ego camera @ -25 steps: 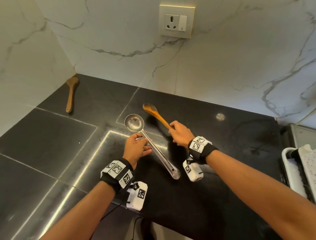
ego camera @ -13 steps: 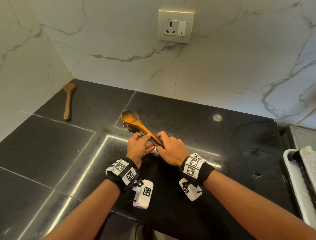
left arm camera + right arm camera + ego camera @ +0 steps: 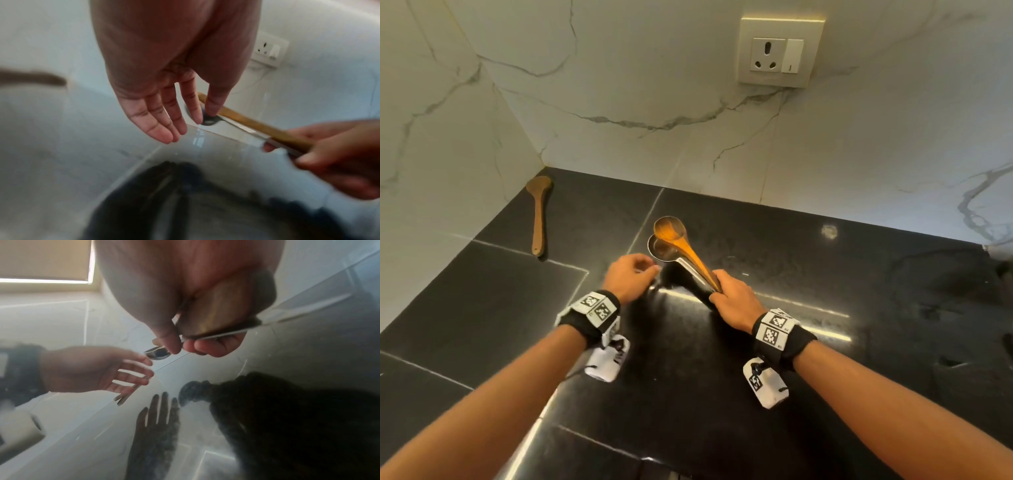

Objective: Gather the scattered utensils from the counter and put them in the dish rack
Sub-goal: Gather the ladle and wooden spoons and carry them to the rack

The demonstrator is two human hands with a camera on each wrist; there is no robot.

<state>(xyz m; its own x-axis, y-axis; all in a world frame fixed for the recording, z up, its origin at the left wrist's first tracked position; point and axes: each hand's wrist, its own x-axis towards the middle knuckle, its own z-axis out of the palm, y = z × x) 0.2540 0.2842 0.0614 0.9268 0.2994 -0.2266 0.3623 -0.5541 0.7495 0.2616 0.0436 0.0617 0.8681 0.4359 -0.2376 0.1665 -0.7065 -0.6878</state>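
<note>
Having let go, the left hand [image 3: 628,275] hangs spread; the right hand [image 3: 732,298] now grips ladle [image 3: 671,255] and wooden spoon [image 3: 681,245].

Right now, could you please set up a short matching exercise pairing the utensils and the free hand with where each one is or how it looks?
Things:
1. dark wooden spatula
2. steel ladle
3. light wooden spoon
4. left hand

States:
A. open, holding nothing
B. alone on the black counter near the corner
C. gripped in the right hand, lying over the other utensil
D. gripped in the right hand, underneath

Pairs: 1-B, 2-D, 3-C, 4-A
</note>
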